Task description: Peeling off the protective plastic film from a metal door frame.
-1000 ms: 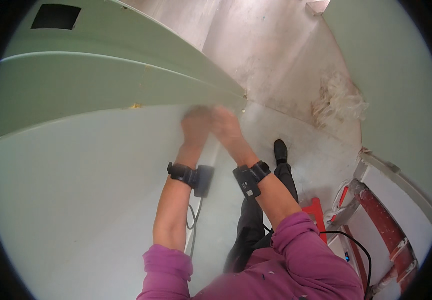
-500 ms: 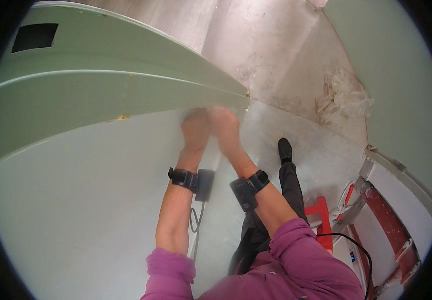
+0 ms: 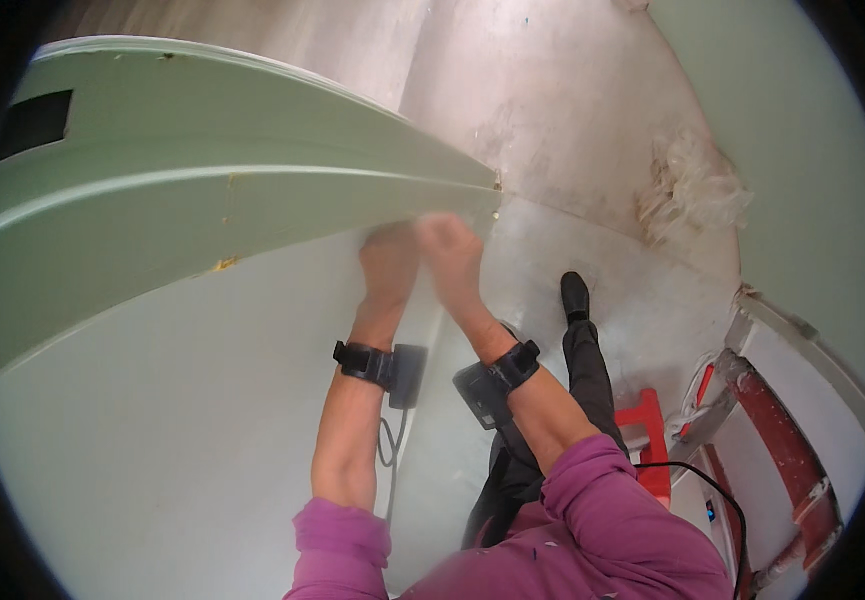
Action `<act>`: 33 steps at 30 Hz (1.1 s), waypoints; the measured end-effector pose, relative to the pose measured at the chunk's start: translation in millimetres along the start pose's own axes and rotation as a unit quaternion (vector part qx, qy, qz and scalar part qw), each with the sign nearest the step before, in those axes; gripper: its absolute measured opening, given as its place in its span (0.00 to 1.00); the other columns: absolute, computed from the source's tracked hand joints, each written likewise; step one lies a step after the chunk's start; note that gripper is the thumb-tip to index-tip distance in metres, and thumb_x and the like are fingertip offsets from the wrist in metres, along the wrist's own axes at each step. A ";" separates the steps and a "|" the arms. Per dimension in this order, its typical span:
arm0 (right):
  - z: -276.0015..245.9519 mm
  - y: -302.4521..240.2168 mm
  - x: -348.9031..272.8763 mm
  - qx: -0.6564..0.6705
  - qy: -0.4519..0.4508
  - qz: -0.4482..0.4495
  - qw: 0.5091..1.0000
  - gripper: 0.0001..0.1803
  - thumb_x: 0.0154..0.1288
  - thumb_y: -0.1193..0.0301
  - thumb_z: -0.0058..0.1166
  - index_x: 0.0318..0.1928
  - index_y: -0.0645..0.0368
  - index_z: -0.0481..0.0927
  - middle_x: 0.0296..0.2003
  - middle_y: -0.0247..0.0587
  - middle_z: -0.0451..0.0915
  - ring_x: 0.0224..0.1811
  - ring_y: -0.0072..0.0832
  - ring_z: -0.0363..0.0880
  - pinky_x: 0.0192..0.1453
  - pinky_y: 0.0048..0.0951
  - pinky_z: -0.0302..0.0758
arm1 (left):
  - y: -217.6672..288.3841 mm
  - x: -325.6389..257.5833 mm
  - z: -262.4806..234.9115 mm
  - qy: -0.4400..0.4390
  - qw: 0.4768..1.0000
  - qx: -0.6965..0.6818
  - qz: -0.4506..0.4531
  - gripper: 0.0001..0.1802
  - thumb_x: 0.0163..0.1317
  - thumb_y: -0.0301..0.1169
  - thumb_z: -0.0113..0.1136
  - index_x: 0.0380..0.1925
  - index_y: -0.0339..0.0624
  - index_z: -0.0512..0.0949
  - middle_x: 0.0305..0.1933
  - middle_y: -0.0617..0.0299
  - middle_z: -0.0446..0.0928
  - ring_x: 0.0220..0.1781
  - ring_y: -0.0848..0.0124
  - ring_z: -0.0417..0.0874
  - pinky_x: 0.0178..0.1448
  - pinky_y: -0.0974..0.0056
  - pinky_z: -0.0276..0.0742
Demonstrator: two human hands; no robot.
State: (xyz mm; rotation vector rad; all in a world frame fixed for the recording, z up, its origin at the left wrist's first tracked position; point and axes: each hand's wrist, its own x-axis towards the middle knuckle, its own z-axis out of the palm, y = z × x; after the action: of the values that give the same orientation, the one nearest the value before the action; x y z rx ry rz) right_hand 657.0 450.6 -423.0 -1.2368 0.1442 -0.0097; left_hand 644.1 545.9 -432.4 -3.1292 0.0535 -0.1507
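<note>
My left hand [image 3: 389, 262] and right hand [image 3: 451, 254] are side by side, almost touching, at the lower edge of a long pale green panel [image 3: 302, 205]. Both look closed, with the fingers curled in, though motion blurs them. What they hold, if anything, is too small or hidden to make out. The panel has a raised ridge along its length, a dark rectangular opening [image 3: 32, 127] and a yellowish-brown spot [image 3: 225, 264] on its edge. Below my left arm spreads a broad, smooth, pale surface [image 3: 172, 420]. Each wrist carries a black strap with a small box.
Crumpled clear plastic [image 3: 692, 190] lies on the dusty floor [image 3: 552, 110] at the right, beside a pale green wall [image 3: 802, 140]. A red plastic stool [image 3: 652, 440] and a paint-spattered dark red bar [image 3: 772, 420] stand near my right side. My shoe [image 3: 574, 296] rests ahead.
The view has shifted slightly, so the panel's left part sits lower in the picture. Both hands stay together at the panel's edge, with the right hand a little less blurred.
</note>
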 end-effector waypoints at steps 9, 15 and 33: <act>-1.9 -11.4 -9.7 0.116 -0.015 0.149 0.982 0.07 0.52 0.72 0.50 0.28 0.64 0.71 0.19 0.26 0.68 0.19 0.11 0.62 0.22 0.13 0.62 | -3.0 -3.4 2.1 0.006 1.000 -0.012 -0.017 0.01 0.38 0.28 0.51 0.14 0.48 0.71 0.17 0.64 0.71 0.20 0.68 0.74 0.21 0.67 0.68; 0.1 -13.5 -3.2 0.189 0.014 0.212 0.959 0.09 0.52 0.71 0.51 0.30 0.65 0.71 0.20 0.26 0.68 0.21 0.10 0.62 0.22 0.12 0.61 | 7.8 1.3 -1.2 0.023 0.997 -0.073 -0.022 0.01 0.39 0.28 0.52 0.16 0.48 0.72 0.19 0.64 0.72 0.22 0.68 0.74 0.23 0.67 0.68; -10.8 5.3 5.9 -0.171 -0.048 -0.113 0.978 0.07 0.42 0.76 0.49 0.27 0.62 0.73 0.24 0.44 0.74 0.23 0.35 0.72 0.28 0.26 0.69 | 11.8 3.2 4.1 0.055 0.998 -0.030 0.017 0.03 0.37 0.28 0.51 0.17 0.43 0.70 0.17 0.61 0.69 0.21 0.64 0.73 0.22 0.65 0.68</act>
State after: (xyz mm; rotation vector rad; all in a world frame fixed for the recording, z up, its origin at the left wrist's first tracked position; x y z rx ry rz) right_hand 661.2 441.7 -432.0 -1.5904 -0.0843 -0.1266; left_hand 647.3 534.0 -436.3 -3.1753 0.1150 -0.3270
